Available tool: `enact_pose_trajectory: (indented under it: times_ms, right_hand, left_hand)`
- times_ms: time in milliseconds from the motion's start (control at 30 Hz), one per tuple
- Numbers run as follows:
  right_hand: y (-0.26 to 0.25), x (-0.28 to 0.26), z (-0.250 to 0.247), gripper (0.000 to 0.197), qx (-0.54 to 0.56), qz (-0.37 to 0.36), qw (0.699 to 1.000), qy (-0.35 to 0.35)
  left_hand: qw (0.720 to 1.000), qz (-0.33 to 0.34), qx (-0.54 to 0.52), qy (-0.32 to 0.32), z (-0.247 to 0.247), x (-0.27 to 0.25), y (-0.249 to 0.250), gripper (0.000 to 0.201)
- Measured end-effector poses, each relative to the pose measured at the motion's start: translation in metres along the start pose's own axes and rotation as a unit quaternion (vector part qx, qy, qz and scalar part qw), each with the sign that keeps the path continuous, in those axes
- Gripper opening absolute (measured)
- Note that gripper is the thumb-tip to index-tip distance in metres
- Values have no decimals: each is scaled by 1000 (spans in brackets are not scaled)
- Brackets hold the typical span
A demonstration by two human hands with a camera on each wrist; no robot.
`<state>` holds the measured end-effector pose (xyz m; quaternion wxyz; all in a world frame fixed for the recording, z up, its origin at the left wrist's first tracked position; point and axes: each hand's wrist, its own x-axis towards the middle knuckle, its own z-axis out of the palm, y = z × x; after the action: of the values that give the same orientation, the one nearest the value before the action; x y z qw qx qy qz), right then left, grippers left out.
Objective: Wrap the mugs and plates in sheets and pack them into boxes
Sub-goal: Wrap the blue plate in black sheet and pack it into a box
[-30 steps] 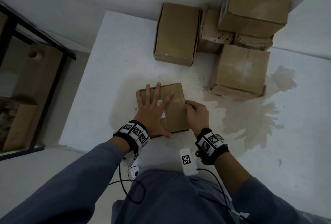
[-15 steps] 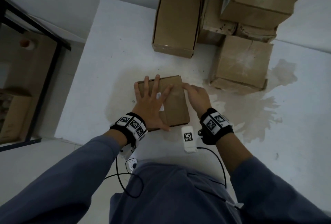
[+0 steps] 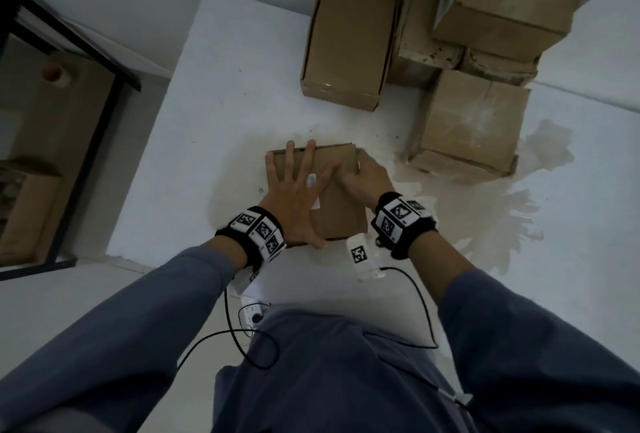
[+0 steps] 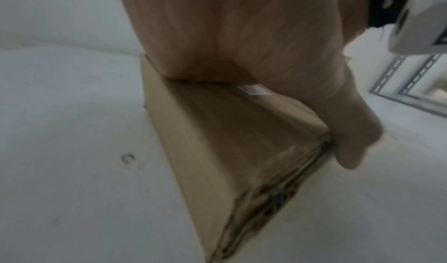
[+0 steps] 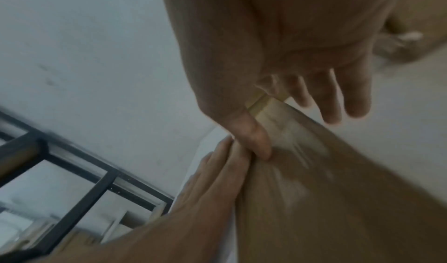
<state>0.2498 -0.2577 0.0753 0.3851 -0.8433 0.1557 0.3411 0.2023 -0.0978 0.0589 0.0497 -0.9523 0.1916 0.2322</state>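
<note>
Since a second ago, the right hand (image 3: 369,178) has been shifted from the near right edge of the small closed brown cardboard box (image 3: 341,211) up to its far right corner, while the left hand (image 3: 294,197) has been kept flat on the lid. The left hand's fingers (image 3: 289,159) are spread straight across the top, their tips reaching the far edge, and the thumb (image 4: 348,152) is laid against the near end face. A small white label (image 4: 254,89) is seen on the lid just under the left palm. The right hand is wrapped over the far right corner: its thumb (image 5: 254,139) is pressed onto the top, touching a left fingertip, and the other fingers (image 5: 338,99) are hung over the right side, only lightly bent. The box is shut, so its contents cannot be told. It is rested on the white table (image 3: 214,128), over a pale stain.

Beyond the fingertips, well apart, a tall closed brown cardboard carton (image 3: 349,41) is stood. To its right, a stack of worn brown cardboard boxes (image 3: 485,52) is gathered, all closed, one set on top of others. A black metal frame (image 3: 69,34) is seen off the table to the left of the left hand. No mugs, plates or sheets are in view.
</note>
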Motion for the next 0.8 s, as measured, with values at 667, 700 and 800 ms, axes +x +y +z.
enact_pose_trajectory:
  times_ms: [667,700,800]
  right_hand:
    - [44,-27,-15,69,22,-76,997,-22]
    - [43,-31,-17,69,31,-86,996,-14]
    - [32,-45,-30,70,81,-136,987,22]
  left_hand:
    - [785,-73,-611,78,27,-37,-19,87]
    - [772,-70,-624,96,20,-39,-17,86]
    - [761,-85,-623,157,-7,-41,-23,86]
